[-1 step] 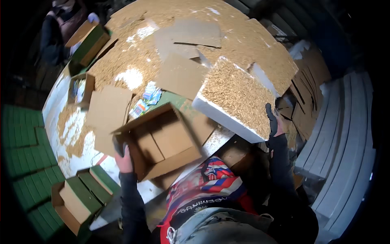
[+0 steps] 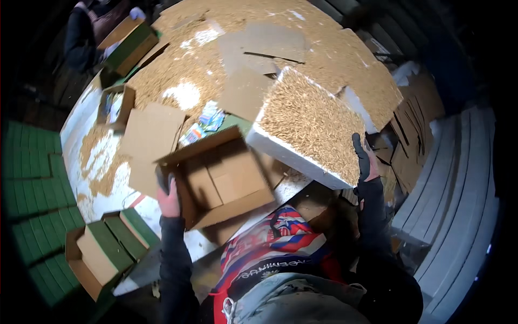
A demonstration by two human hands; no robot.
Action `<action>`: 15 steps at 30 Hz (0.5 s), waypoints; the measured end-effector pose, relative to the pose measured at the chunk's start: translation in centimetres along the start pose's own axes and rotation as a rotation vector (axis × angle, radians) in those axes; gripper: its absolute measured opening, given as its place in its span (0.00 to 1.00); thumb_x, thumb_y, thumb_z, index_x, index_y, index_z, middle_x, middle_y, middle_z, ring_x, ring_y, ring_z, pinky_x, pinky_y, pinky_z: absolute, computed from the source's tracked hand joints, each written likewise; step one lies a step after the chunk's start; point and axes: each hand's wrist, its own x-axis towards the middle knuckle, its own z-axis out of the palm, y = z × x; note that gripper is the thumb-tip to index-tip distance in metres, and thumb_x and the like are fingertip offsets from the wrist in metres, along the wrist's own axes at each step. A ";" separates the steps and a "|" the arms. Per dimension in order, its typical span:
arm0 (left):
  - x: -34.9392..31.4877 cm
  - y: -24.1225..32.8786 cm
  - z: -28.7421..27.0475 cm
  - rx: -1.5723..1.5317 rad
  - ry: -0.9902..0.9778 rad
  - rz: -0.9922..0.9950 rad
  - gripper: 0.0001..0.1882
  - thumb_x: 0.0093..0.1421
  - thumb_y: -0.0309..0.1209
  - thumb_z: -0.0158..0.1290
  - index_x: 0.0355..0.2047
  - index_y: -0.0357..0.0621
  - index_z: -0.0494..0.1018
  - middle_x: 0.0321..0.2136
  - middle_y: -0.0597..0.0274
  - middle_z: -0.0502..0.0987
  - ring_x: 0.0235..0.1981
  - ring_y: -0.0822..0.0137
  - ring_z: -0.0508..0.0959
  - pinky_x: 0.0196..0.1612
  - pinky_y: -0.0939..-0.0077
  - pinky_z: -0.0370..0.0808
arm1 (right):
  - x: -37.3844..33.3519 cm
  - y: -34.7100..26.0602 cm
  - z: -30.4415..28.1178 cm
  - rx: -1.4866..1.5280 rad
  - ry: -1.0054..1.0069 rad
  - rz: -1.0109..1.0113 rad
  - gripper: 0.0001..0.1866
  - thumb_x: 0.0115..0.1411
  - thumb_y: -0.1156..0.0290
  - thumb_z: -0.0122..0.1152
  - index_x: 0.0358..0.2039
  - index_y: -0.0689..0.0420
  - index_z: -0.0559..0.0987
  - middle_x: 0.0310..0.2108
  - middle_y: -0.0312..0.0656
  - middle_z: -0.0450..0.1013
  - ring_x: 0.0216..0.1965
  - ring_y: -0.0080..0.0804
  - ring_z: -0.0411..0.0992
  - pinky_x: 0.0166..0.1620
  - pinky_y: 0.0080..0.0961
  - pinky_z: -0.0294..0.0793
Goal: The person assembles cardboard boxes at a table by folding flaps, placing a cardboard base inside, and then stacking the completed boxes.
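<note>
A big white table [image 2: 73,137] is pretty much buried under loose tan bits [image 2: 329,59], kinda like grain. A white foam tray [image 2: 294,161], heaped with the same stuff, is held at the near edge, toward the right, one corner poking out past it — whether any of its weight is taken by the table can't be told. Left of that, also at the near edge, a brown cardboard box [image 2: 232,207] is held open side up. By the near left corner a carton [image 2: 80,267] is packed with green-sided boxes [image 2: 110,245], and a flat cardboard sheet [image 2: 154,129] is seen further in. At the far left edge a green-and-brown carton [image 2: 132,54] is held by a co-worker [image 2: 81,40].

The box's left wall is gripped by the left hand [image 2: 170,200]. The tray's right end is clasped by the right hand [image 2: 368,162], thumb up along the side — its other fingers can't really be made out. Blue-and-white packets [image 2: 212,116] are scattered just beyond the box.
</note>
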 end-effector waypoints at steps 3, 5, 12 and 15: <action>2.1 4.4 0.2 -0.317 -0.097 -0.154 0.22 0.57 0.31 0.46 0.49 0.32 0.60 0.44 0.49 0.69 0.45 0.62 0.69 0.49 0.73 0.62 | -3.9 -1.4 14.8 -0.014 -0.296 0.093 0.21 0.59 0.75 0.46 0.52 0.66 0.58 0.45 0.44 0.66 0.47 0.23 0.65 0.49 0.16 0.65; 2.6 4.3 0.3 -0.358 -0.122 -0.163 0.21 0.57 0.32 0.46 0.49 0.33 0.61 0.44 0.50 0.69 0.44 0.63 0.69 0.47 0.73 0.63 | -3.7 1.4 19.8 0.078 -0.422 0.194 0.18 0.59 0.76 0.45 0.50 0.68 0.62 0.46 0.43 0.66 0.46 0.23 0.66 0.49 0.17 0.64; -1.1 -2.9 -2.1 -0.350 -0.163 -0.312 0.19 0.58 0.34 0.46 0.46 0.35 0.64 0.41 0.53 0.72 0.39 0.63 0.72 0.42 0.75 0.67 | -5.1 5.5 24.7 -0.088 -0.585 0.423 0.17 0.57 0.71 0.52 0.46 0.64 0.66 0.40 0.40 0.69 0.39 0.23 0.70 0.41 0.19 0.71; 0.4 -2.0 -0.4 -0.451 -0.147 -0.334 0.17 0.57 0.35 0.47 0.42 0.35 0.67 0.36 0.55 0.74 0.35 0.65 0.73 0.39 0.77 0.68 | -3.5 4.8 20.7 -0.352 -0.507 0.086 0.21 0.55 0.74 0.53 0.49 0.63 0.64 0.41 0.41 0.68 0.39 0.24 0.69 0.41 0.19 0.69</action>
